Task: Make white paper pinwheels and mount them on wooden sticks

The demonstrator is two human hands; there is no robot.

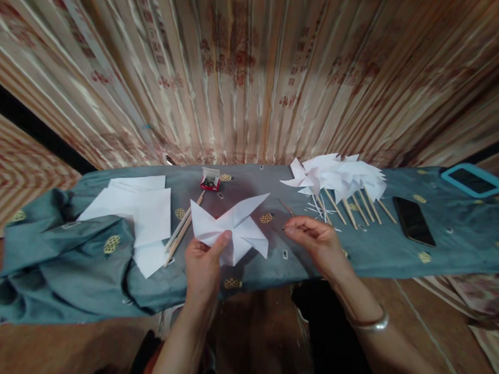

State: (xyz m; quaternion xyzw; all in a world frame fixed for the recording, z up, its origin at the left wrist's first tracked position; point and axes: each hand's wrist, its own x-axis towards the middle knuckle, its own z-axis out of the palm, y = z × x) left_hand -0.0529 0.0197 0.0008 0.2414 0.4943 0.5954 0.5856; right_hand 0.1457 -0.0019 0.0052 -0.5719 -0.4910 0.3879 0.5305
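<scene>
My left hand point(203, 265) pinches a folded white paper pinwheel point(235, 227) at its centre, thumb on top, just above the grey-green cloth point(361, 248). To the right of the pinwheel, my right hand point(314, 239) is closed in a pinch on a tiny thin thing, maybe a pin, too small to name. A silver bangle point(371, 323) sits on that wrist. Wooden sticks point(182, 229) lie left of the pinwheel.
A stack of white paper sheets point(144, 212) lies at the left. A small red box point(210, 182) stands at the back. Finished pinwheels on sticks point(341, 179) are heaped at the right, then a black phone point(413, 221) and a blue-cased device point(473, 180). A striped curtain hangs behind.
</scene>
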